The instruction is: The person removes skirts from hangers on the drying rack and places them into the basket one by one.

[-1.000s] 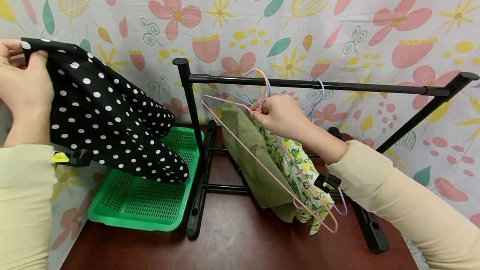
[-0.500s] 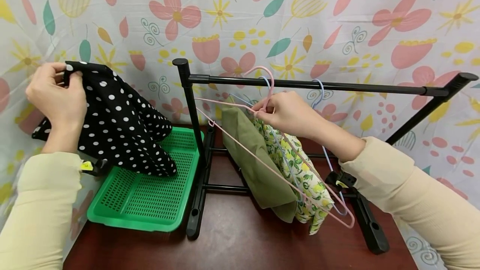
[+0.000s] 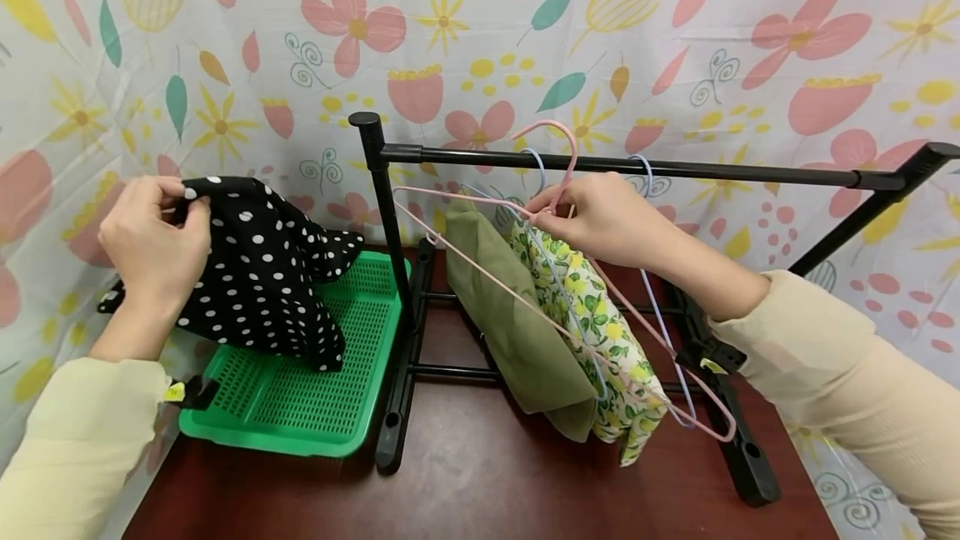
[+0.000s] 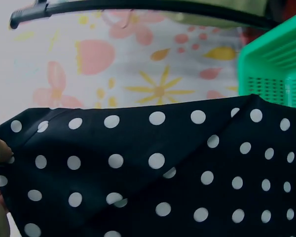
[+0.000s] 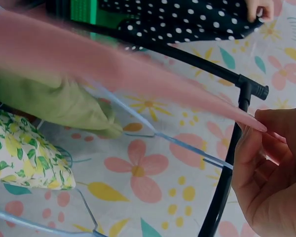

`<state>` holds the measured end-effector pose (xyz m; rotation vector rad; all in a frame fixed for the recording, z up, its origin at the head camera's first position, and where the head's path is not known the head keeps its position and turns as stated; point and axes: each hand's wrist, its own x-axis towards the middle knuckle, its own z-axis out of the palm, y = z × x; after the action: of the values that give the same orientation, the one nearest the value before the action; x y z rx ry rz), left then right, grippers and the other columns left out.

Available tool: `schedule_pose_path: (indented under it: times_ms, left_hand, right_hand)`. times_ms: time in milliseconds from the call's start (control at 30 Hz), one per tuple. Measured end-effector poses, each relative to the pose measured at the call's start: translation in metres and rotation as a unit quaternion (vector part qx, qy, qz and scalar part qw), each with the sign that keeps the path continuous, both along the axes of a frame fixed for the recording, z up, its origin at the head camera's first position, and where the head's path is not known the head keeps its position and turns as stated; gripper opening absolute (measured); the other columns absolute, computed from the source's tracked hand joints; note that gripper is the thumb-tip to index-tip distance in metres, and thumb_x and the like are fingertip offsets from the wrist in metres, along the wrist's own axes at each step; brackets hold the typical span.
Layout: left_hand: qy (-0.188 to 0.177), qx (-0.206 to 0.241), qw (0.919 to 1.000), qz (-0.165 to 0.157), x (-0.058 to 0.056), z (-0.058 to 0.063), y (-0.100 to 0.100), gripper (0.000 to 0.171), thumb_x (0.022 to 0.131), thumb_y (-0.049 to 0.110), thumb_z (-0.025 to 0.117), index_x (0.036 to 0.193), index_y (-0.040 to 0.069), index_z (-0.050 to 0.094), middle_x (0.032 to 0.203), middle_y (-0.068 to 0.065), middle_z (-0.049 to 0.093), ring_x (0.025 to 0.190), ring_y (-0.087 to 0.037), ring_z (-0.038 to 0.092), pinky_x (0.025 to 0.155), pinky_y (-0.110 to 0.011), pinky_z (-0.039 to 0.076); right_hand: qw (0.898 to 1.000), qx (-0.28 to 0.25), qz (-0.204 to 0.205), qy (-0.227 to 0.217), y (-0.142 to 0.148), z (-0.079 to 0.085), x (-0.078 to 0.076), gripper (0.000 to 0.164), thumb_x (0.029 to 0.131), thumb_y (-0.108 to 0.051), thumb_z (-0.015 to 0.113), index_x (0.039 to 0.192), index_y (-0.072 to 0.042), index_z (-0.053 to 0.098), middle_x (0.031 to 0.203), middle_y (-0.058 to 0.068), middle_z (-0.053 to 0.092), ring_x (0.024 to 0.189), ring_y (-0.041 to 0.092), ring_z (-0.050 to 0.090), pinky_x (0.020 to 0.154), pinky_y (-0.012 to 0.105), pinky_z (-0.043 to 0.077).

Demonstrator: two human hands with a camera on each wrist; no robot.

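My left hand [image 3: 153, 252] pinches the top edge of a black cloth garment with white dots [image 3: 258, 273]. The garment hangs in folds above the green basket [image 3: 311, 446]; in the left wrist view its dotted fabric [image 4: 158, 160] stretches away from the fingers. A pink clothes hanger [image 3: 575, 146] is held at the neck between the thumb and fingers of my right hand [image 3: 615, 219]. No garment is on that hanger. Its hook rises above the black rack bar [image 3: 465, 158], and its frame slants in front of the hung clothes. The right wrist view shows the hanger [image 5: 113, 69] blurred and close.
An olive garment [image 3: 510, 323] and a lemon-print garment [image 3: 581, 298] hang on the rack behind the pink hanger. Light blue hangers [image 3: 648, 177] hook over the bar. Rack feet [image 3: 390, 440] stand on the dark red table [image 3: 480, 490]. Floral curtain [image 3: 450, 40] lies behind.
My left hand has come right and down, bringing the dotted garment closer to the rack. The right hand has moved slightly right with the pink hanger, its hook now higher above the bar.
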<state>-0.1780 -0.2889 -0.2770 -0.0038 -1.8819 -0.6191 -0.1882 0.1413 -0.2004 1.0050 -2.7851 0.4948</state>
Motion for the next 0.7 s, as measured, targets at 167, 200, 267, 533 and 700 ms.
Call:
schedule_pose_path:
  times_ms: [167,200,267,533,700]
  left_hand:
    - [-0.047,-0.059,0.9965,-0.036,0.015,-0.016,0.006,0.010,0.078,0.004,0.063,0.080,-0.005,0.059,0.085,-0.018,0.066,0.066,-0.016,0.054,0.063,-0.009,0.030]
    - [-0.054,-0.065,0.9956,-0.041,0.017,-0.019,0.007,0.010,0.077,0.003,0.064,0.080,-0.005,0.059,0.086,-0.018,0.067,0.065,-0.018,0.055,0.062,-0.011,0.031]
    - [-0.068,-0.072,0.9938,-0.050,0.023,-0.026,0.009,0.012,0.076,0.002,0.066,0.080,-0.005,0.057,0.088,-0.017,0.068,0.065,-0.024,0.057,0.060,-0.016,0.033]
    - [-0.165,-0.070,0.9812,-0.072,0.042,-0.048,0.018,0.034,0.076,0.002,0.068,0.106,0.000,0.054,0.089,-0.016,0.066,0.073,-0.031,0.062,0.062,-0.024,0.039]
    - [-0.197,-0.133,0.9652,-0.109,0.047,-0.069,0.020,0.047,0.072,-0.004,0.068,0.117,0.006,0.058,0.091,-0.012,0.064,0.068,-0.026,0.060,0.053,-0.042,0.044]
  right_hand:
    - [1.000,-0.003,0.004,0.029,0.009,0.002,0.004,0.017,0.092,-0.020,0.057,0.099,-0.017,0.073,0.065,-0.003,0.064,0.038,0.006,0.023,0.040,0.022,0.025]
    - [1.000,-0.003,0.004,0.031,0.010,0.003,0.005,0.017,0.092,-0.021,0.057,0.099,-0.017,0.072,0.069,-0.004,0.066,0.037,0.005,0.023,0.040,0.022,0.025]
    - [0.999,-0.006,0.005,0.033,0.013,0.004,0.006,0.017,0.092,-0.022,0.058,0.098,-0.018,0.073,0.073,-0.006,0.067,0.037,0.005,0.024,0.040,0.022,0.025]
    - [0.999,-0.021,0.021,0.034,0.023,0.007,0.011,0.017,0.092,-0.021,0.058,0.098,-0.017,0.073,0.078,-0.005,0.069,0.040,0.002,0.025,0.042,0.022,0.027]
    - [0.998,-0.019,0.020,0.060,0.032,0.012,0.015,0.016,0.090,-0.020,0.060,0.100,-0.020,0.072,0.053,-0.009,0.047,0.040,0.000,0.021,0.039,0.020,0.025]
